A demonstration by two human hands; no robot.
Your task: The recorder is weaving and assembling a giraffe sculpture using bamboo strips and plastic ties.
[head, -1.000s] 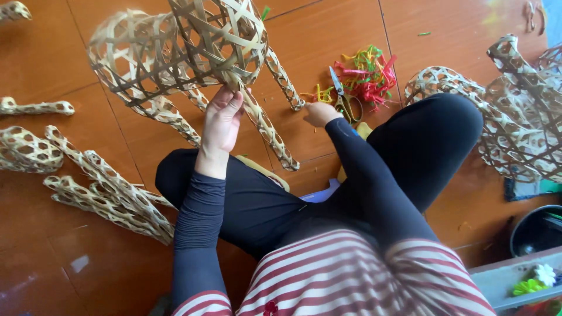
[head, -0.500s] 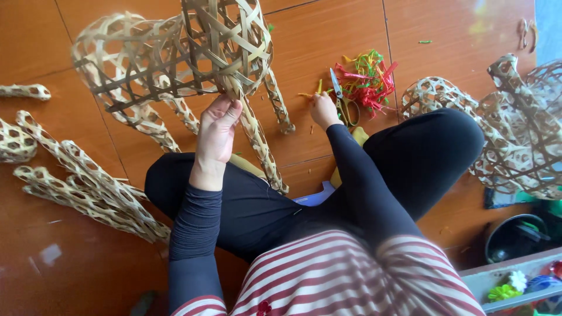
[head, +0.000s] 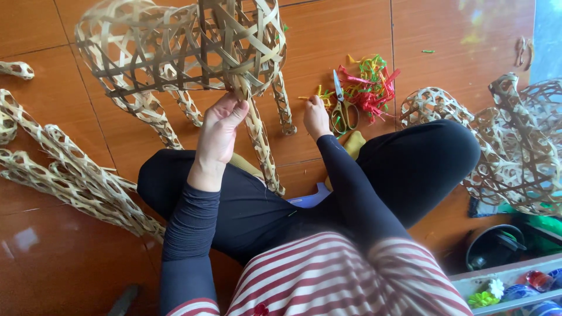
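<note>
Shifted right since earlier: right hand (head: 317, 117), now down at floor beside scissors (head: 340, 108) and coloured strips (head: 369, 88), fingers curled, grip unclear. Left hand (head: 219, 131) pinching woven bamboo frame (head: 181, 50) at its near leg joint, held up. Tying step; next needs strip fetched.

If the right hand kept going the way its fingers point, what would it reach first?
The right hand points toward the top of the picture, at short yellow strips on the floor just past its fingertips. The scissors lie beside that line, though depth is unclear.
</note>
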